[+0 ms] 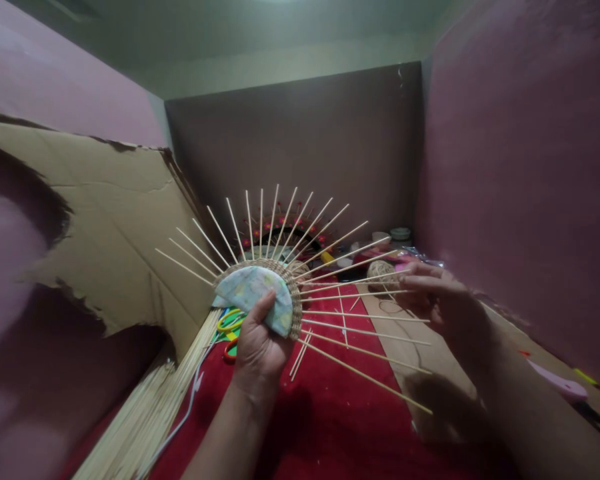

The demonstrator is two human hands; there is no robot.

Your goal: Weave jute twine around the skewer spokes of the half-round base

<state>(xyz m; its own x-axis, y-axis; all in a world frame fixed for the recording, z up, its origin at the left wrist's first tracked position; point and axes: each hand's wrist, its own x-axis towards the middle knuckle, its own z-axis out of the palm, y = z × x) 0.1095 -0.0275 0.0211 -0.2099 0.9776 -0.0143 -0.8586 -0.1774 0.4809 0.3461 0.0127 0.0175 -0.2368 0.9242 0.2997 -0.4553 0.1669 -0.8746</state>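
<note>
My left hand (pixel 265 340) grips a half-round woven fan piece, thumb on its pale blue patterned cloth (pixel 250 290) face. A braided twine rim (pixel 296 300) runs around the cloth's curved edge. Thin wooden sticks (pixel 365 332) spread outward from that rim like rays. At the right, among the stick tips, my right hand (pixel 440 293) has its fingers pinched together on a strand of twine (pixel 330 285) that stretches from the rim. The fingertips are partly blurred, and the strand's end is hidden. Behind the sticks sits a ball of twine (pixel 380 272).
Scissors with yellow handles (pixel 230 321) and a bundle of long sticks (pixel 150 400) lie at left on red cloth (pixel 340 427). Torn cardboard (pixel 115 227) leans there. Loose sticks (pixel 300 357), a decorated round piece (pixel 285 230) and a pink tool (pixel 560 383) are also about.
</note>
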